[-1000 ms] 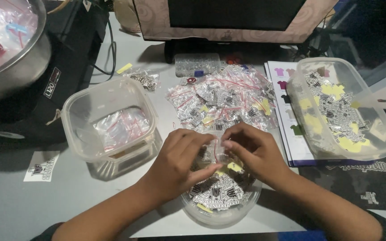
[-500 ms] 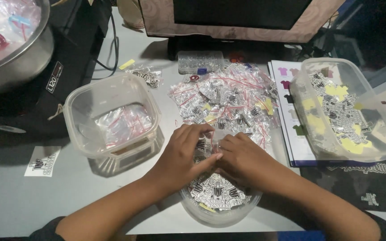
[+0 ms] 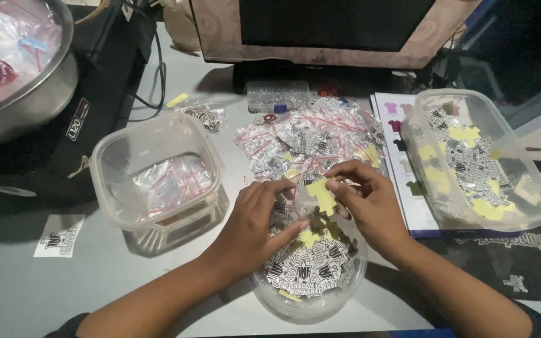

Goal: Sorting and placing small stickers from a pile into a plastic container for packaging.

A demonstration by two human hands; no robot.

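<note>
You pinch a yellow shirt-shaped sticker backing (image 3: 322, 194) above a round clear tub (image 3: 339, 291) on the counter, heaped with black-and-white stickers (image 3: 308, 269) and yellow scraps.

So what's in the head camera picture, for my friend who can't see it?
Two hands work over a round clear bowl of black-and-white stickers; the right hand pinches a yellow sticker piece and the left hand rests beside it. Behind lie small clear zip bags, with plastic tubs either side.
</note>
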